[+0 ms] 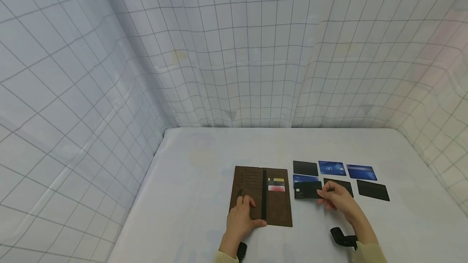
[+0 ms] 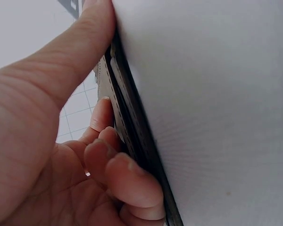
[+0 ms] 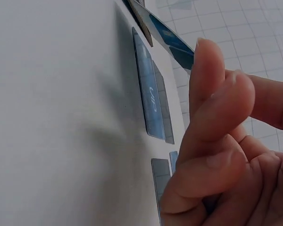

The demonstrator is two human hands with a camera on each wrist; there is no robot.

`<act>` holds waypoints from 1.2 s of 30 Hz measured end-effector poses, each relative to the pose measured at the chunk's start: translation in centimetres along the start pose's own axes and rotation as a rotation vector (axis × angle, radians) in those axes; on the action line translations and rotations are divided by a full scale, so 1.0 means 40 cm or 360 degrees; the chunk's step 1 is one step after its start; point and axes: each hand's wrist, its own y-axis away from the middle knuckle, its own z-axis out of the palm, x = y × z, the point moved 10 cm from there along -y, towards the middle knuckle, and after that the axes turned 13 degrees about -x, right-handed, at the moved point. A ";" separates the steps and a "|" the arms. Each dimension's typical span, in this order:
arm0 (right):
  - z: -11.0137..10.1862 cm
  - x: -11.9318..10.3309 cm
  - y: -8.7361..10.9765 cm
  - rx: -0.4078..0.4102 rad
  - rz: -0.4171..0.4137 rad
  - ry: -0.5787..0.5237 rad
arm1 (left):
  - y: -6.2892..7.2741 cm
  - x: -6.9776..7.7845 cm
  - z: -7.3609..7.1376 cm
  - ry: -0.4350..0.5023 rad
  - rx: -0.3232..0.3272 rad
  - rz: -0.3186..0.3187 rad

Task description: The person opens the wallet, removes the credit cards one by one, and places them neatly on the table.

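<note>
An open brown wallet (image 1: pixel 279 210) lies on the white table, with a dark strap down its middle and a few cards (image 1: pixel 276 184) in its right-hand slots. My left hand (image 1: pixel 240 219) rests on its lower left part, bent fingers on the leather and thumb spread along the bottom edge. In the left wrist view the layered wallet edge (image 2: pixel 132 103) runs past thumb and fingers. Between thumb and fingertips my right hand (image 1: pixel 338 198) pinches a black VIP card (image 1: pixel 306 190) by its right end, just right of the wallet. It partly covers a blue card (image 1: pixel 305 178).
Beyond the right hand lie a black card (image 1: pixel 305 168), a blue VIP card (image 1: pixel 332 168) and a blue card with a stripe (image 1: pixel 362 172). Another black card (image 1: pixel 343 185) is partly behind the hand, and one more black card (image 1: pixel 373 190) lies farther right. Gridded white curtains (image 1: pixel 234 72) surround the table.
</note>
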 end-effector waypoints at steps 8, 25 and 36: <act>0.017 0.031 0.027 -0.0092 0.0012 0.0095 | -0.002 -0.003 0.002 0.0000 -0.0006 -0.0006; 0.015 0.049 0.049 0.0118 0.0229 0.0376 | 0.001 0.000 0.000 0.0014 -0.0014 -0.0008; 0.015 0.045 0.047 0.0147 0.0313 0.0485 | 0.002 0.000 0.000 0.0018 -0.0005 -0.0005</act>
